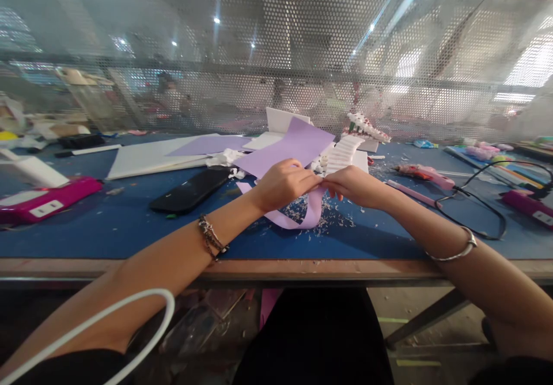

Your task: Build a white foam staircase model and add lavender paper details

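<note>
My left hand (283,184) and my right hand (356,186) meet over the blue table (129,223), both with fingers closed on a curled strip of purple paper (309,215) that loops down to the table beneath them. A larger purple sheet (289,146) lies just behind my left hand. White paper scraps (332,212) are scattered under and around the strip. A small white ribbed model (345,151) stands right behind my hands.
A black phone (190,191) lies left of my hands. White boards (147,157) lie farther back left. A pink box (43,200) sits at far left. A pink glue gun (421,172) and its black cable (479,200) lie on the right. A perforated screen (276,56) backs the table.
</note>
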Tool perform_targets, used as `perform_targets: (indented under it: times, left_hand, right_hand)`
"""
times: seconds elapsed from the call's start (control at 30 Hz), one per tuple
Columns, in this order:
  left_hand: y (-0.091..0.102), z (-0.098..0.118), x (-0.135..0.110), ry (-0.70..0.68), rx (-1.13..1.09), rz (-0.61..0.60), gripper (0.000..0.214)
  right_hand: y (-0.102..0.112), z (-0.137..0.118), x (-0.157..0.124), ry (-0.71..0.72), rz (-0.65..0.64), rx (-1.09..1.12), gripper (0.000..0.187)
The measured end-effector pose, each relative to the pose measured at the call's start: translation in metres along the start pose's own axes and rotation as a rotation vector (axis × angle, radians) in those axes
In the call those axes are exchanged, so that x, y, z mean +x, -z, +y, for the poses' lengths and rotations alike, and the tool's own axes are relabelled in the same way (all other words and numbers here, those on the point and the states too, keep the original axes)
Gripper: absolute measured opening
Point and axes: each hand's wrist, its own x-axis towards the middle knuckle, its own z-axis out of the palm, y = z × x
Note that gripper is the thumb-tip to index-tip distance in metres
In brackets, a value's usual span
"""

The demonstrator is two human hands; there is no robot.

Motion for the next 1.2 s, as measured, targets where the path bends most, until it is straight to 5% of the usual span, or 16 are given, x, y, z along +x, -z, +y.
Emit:
perform_targets:
  times: [0.43,0.73,1.03,1.2]
  left_hand:
    - [-0.0082,-0.001,-0.0037,0.081,-0.186,0.101,0.026]
    - [-0.0067,-0.0028,-0.004,0.169,-0.374,0.091,0.032]
    - [-0.0043,0.0014,-0.0022,0.573,-0.715,0.019,0.027]
    - [-0.0034,0.0032,-0.0007,0.594,-0.75,0.057,0.025]
  right_hand:
    - [0.0041,-0.0025,-0.0032,0.104,0.078,-0.069,0.03]
    - [0.0039,-0.0031,-0.0026,0.033,0.079,0.128,0.029]
    - [-0.0033,-0.0052,-0.0008,0.016,0.245,-0.163,0.032]
    - [-0.0033,-0.0069,-0.002,0.026,0.287,-0.166,0.033]
